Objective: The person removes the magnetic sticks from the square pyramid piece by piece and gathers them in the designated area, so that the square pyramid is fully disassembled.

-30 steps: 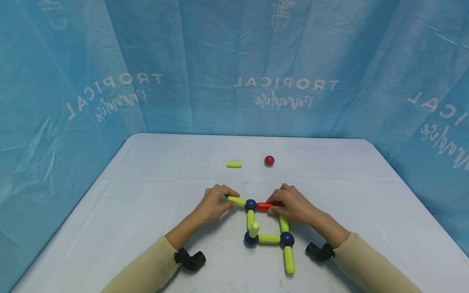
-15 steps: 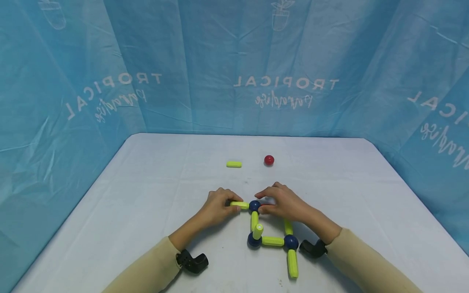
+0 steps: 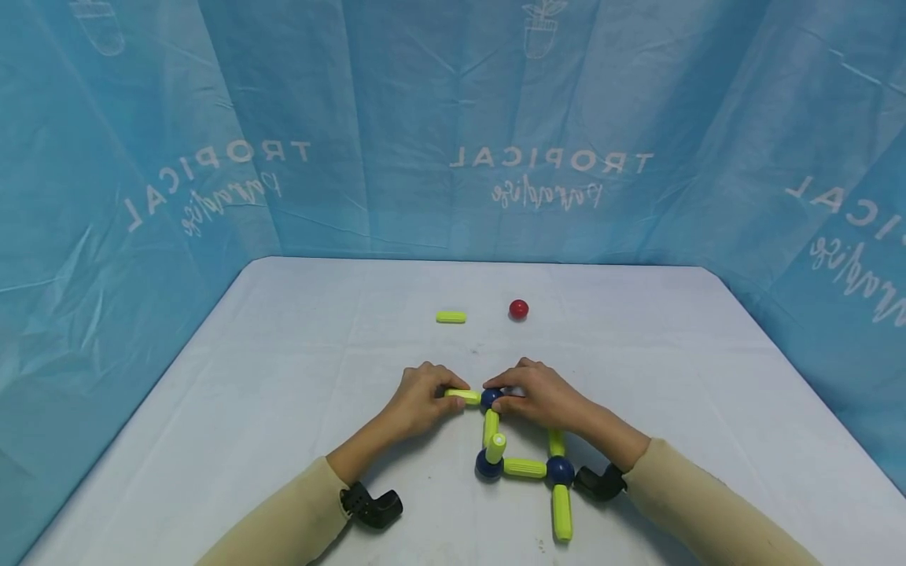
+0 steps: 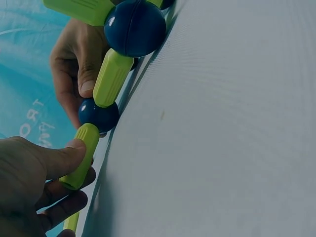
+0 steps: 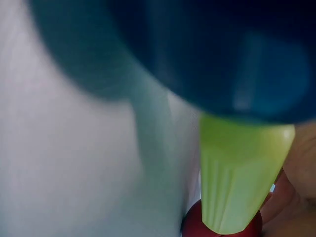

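Observation:
A flat frame of yellow-green sticks and dark blue balls lies on the white table [image 3: 283, 377]. My left hand [image 3: 442, 393] pinches the frame's top-left stick [image 3: 462, 395] [image 4: 81, 155] between thumb and fingers. That stick meets the top blue ball [image 3: 488, 398] [image 4: 98, 114]. My right hand [image 3: 504, 399] lies curled over the red stick [image 5: 222, 228] and hides it in the head view; its fingertips touch that ball. A stick [image 3: 490, 424] runs down to the lower-left ball [image 3: 487, 465], where a short stick [image 3: 496, 446] stands upright. The lower-right ball [image 3: 560, 470] fills the right wrist view as a blur.
A loose yellow-green stick [image 3: 451, 317] and a red ball [image 3: 519, 309] lie farther back on the table. Blue printed curtains [image 3: 453, 126] close off the back and both sides. Black wrist mounts [image 3: 371, 505] rest on the table by both sleeves.
My right hand has slid left along the red stick until its fingertips reach the top blue ball, and the red stick is now covered. The left hand has kept its pinch.

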Tool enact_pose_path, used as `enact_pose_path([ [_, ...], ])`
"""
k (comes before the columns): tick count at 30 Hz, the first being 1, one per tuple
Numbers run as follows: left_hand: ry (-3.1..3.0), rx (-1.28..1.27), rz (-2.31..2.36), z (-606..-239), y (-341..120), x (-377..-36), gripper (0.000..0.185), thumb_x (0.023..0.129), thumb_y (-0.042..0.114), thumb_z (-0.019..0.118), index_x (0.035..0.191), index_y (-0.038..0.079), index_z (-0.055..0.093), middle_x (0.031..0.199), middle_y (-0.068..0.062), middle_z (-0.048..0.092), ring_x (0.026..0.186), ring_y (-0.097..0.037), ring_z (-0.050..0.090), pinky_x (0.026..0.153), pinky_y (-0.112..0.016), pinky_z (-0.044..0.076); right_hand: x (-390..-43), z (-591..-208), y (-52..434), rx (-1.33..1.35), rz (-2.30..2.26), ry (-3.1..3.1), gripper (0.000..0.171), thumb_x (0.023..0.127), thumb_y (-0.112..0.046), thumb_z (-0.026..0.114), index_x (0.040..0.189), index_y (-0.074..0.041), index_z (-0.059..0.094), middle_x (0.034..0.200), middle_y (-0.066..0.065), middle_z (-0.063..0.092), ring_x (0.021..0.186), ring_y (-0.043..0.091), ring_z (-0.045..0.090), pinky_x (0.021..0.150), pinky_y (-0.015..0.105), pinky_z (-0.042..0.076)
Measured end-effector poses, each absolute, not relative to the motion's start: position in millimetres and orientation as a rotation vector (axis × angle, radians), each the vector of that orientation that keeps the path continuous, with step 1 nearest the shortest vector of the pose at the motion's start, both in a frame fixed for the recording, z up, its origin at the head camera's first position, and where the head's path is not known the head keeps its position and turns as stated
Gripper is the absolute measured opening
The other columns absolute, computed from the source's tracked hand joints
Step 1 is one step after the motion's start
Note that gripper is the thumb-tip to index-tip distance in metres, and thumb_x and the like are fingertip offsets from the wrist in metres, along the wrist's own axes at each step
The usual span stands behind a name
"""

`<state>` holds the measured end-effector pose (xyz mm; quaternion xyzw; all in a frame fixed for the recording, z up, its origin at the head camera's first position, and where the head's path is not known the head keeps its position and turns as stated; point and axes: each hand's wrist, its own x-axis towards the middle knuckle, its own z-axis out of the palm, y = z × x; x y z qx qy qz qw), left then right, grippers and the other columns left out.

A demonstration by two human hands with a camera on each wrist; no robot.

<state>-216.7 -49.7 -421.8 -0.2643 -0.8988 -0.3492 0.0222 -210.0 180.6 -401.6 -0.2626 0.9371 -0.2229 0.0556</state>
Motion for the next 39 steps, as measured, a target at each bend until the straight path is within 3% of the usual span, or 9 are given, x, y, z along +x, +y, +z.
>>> enact_pose_path([
  [7,-2.799,-0.832,-1.022,-419,-51,-219,0.017,0.079,0.024,0.074,0.096,0.021,0.074,0.093,0.006,0.072,0.084,-0.010,0.053,0.093,-0.046,0.035,-209,-402,180,-0.838,-0.664,2.862,0.035,0.084,-0.036,0.068,0.117,-0.024,0.067,0.105,-0.010,0.069,0.088,0.011,0.048,0.071,0.023,0.036],
  [14,-2.790,-0.764,-1.042,-414,-63,-227,0.018,0.081,0.024,0.073,0.097,0.018,0.074,0.095,0.002,0.072,0.090,-0.016,0.055,0.091,-0.045,0.035,-209,-401,180,-0.845,-0.662,2.861,0.035,0.085,-0.035,0.068,0.118,-0.023,0.067,0.109,-0.008,0.070,0.090,0.012,0.050,0.072,0.023,0.037],
  [21,-2.737,-0.459,-1.199,-413,-80,-256,0.022,0.083,0.022,0.071,0.104,0.016,0.072,0.101,-0.003,0.065,0.099,-0.024,0.049,0.094,-0.047,0.032,-208,-403,187,-0.814,-0.692,2.879,0.034,0.084,-0.033,0.069,0.117,-0.022,0.067,0.109,-0.008,0.070,0.088,0.011,0.050,0.070,0.020,0.039],
  [31,-2.742,-0.336,-1.101,-426,-56,-309,0.025,0.085,0.027,0.069,0.105,0.012,0.070,0.103,-0.008,0.062,0.100,-0.024,0.048,0.091,-0.045,0.032,-207,-404,185,-0.792,-0.729,2.870,0.035,0.084,-0.032,0.070,0.117,-0.022,0.067,0.108,-0.007,0.070,0.088,0.011,0.050,0.069,0.019,0.040],
  [39,-2.769,-0.337,-1.000,-430,-44,-326,0.023,0.084,0.022,0.070,0.105,0.014,0.071,0.105,-0.007,0.059,0.105,-0.025,0.045,0.094,-0.045,0.031,-207,-405,186,-0.805,-0.709,2.882,0.035,0.084,-0.033,0.069,0.118,-0.023,0.067,0.109,-0.008,0.070,0.088,0.010,0.050,0.069,0.019,0.040],
])
